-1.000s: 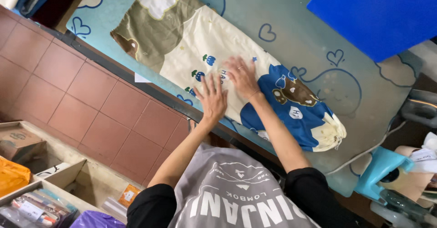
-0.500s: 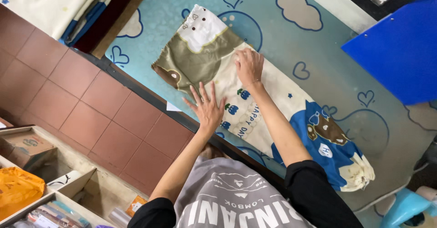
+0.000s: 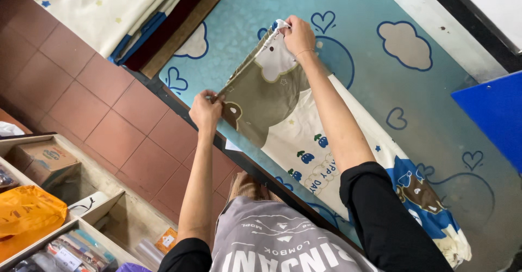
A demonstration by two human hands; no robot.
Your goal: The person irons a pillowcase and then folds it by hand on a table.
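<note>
Pinching the far end of a printed cloth (image 3: 304,136), both hands keep a closed grip on it. The right hand (image 3: 298,34) has its grip closed on one corner of the cloth, with the fingers curled around a small white fold. The left hand (image 3: 205,110) has its grip closed on the other corner, at the near edge of the counter (image 3: 380,82). Between the two hands the end of the cloth is lifted a little and makes a straight raised edge, and its olive and white part hangs just below this edge.

From this end, the cloth lies flat on the counter and runs toward the person's body. Its middle part is cream with small blue figures, and its last part is blue with a brown animal picture, close to the right sleeve.

The counter has a light blue cover with drawn hearts and clouds. Beyond the cloth, at the counter's far corner, a pile of folded fabric (image 3: 117,11) in cream, blue and dark red rests. To the right of the cloth, a blue sheet (image 3: 492,117) lies on the counter. Below the counter's near edge are red floor tiles (image 3: 92,103) and open wooden boxes (image 3: 60,196), one with an orange bag (image 3: 27,215).
</note>
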